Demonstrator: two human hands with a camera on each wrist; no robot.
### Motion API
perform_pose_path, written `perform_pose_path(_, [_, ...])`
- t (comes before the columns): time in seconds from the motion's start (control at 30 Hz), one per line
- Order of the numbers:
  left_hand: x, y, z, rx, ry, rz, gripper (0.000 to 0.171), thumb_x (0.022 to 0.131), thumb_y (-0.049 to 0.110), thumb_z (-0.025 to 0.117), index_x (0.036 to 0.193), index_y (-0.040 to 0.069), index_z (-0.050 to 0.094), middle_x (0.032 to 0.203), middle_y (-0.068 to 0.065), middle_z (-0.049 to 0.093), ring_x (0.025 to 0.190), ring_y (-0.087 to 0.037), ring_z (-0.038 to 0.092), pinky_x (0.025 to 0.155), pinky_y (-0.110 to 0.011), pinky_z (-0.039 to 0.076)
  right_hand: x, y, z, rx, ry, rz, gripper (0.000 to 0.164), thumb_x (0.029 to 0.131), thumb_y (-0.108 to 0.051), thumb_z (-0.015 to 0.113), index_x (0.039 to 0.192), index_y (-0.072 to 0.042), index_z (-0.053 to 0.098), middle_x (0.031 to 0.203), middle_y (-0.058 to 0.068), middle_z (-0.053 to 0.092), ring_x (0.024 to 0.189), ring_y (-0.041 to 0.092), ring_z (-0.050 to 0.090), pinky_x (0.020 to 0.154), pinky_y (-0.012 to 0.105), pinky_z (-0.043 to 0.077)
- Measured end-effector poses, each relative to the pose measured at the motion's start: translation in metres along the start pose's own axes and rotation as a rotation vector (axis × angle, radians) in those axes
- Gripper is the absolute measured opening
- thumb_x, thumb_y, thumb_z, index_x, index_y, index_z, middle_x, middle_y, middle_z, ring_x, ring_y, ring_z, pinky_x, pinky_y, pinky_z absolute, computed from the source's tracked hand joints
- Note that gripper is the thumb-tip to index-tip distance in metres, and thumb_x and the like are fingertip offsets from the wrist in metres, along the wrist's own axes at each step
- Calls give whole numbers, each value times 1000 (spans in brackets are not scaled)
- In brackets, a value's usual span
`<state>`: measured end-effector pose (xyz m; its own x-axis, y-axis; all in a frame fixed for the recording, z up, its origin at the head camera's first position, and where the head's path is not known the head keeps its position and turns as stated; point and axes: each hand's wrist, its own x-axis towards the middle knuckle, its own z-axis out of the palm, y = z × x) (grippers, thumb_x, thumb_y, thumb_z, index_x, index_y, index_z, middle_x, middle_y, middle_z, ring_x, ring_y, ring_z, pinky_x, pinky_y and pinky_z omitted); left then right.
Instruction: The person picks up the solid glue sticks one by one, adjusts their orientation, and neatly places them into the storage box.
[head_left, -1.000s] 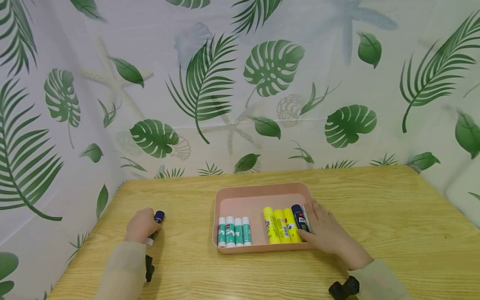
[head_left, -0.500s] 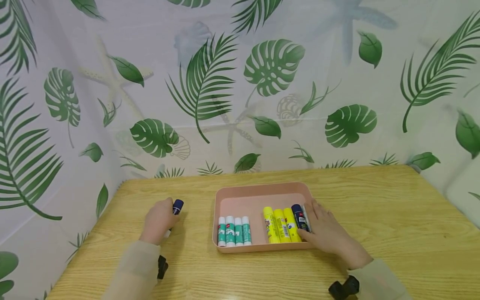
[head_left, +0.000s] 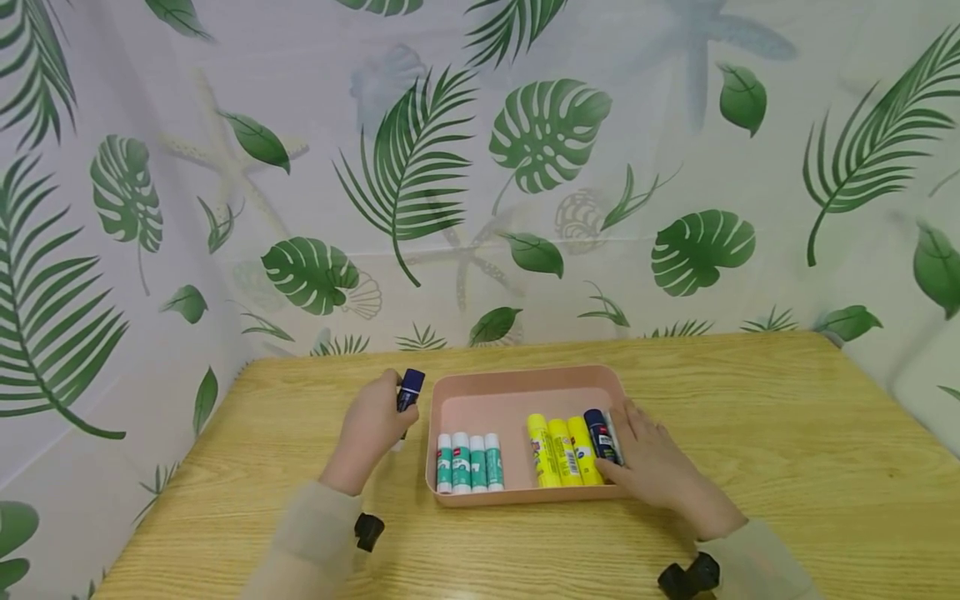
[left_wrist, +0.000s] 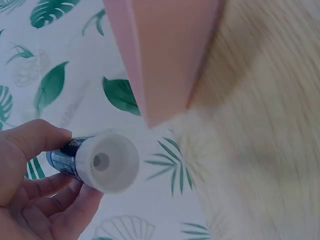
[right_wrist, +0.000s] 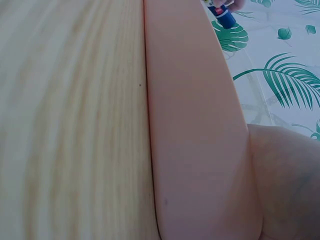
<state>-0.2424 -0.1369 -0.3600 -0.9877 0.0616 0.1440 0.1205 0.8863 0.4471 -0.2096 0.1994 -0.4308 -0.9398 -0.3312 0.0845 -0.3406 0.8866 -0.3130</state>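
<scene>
Between thumb and fingers, my left hand [head_left: 371, 429] grips a navy glue stick [head_left: 410, 388] just left of the pink tray [head_left: 525, 495]. The left wrist view shows this glue stick's hollow white bottom end [left_wrist: 107, 162] pointing toward the camera, beside the tray's corner. My right hand [head_left: 660, 471] rests over the tray's right end with its fingers extended. Inside the tray, several teal-and-white glue sticks [head_left: 461, 462] lie at the left. At the right lie three yellow glue sticks [head_left: 543, 450], then another navy one [head_left: 600, 433] and a pale one [head_left: 613, 433] partly hidden by my right hand.
The tray stands on a wood-grain table [head_left: 420, 550]. Behind and to the left hangs a white leaf-print cloth [head_left: 450, 192]. A black device [head_left: 369, 531] sits at my left wrist and another black device [head_left: 688, 577] at my right.
My left hand has carried the navy glue stick to the right and farther from me, from the table's left side to beside the tray. My right hand has stayed in place.
</scene>
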Motion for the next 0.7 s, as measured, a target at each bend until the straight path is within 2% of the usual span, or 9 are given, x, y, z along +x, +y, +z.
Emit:
perform_pose_path(0.2, [1,21,10,-138,-4,-12,37,81,16,64,108,-4,48,84,-12,57,63,-17,53,52,-26,46,0,-1,-1,5,-5,1,79,87,-42,50,136,10,18,138,33,10,125,46,15,94,61,14])
perform_pose_path(0.5, [3,47,33,-282,-25,6,38,83,15,60,112,-3,45,89,-13,57,69,-18,55,58,-29,48,1,-2,-1,18,-13,5,80,87,-43,50,136,10,17,139,33,9,124,47,14,94,62,13])
perform_pose_path(0.6, [1,56,39,-314,3,35,36,82,13,61,111,-4,47,88,-12,56,69,-17,55,58,-28,48,1,-1,0,10,-9,5,80,87,-43,50,136,11,17,138,33,9,124,48,15,94,62,13])
perform_pose_path(0.7, [-1,65,46,-295,55,71,34,80,13,63,107,-5,52,85,-10,56,70,-16,54,57,-25,47,2,-1,1,15,-11,4,80,86,-42,51,136,10,17,138,33,9,124,48,15,94,62,13])
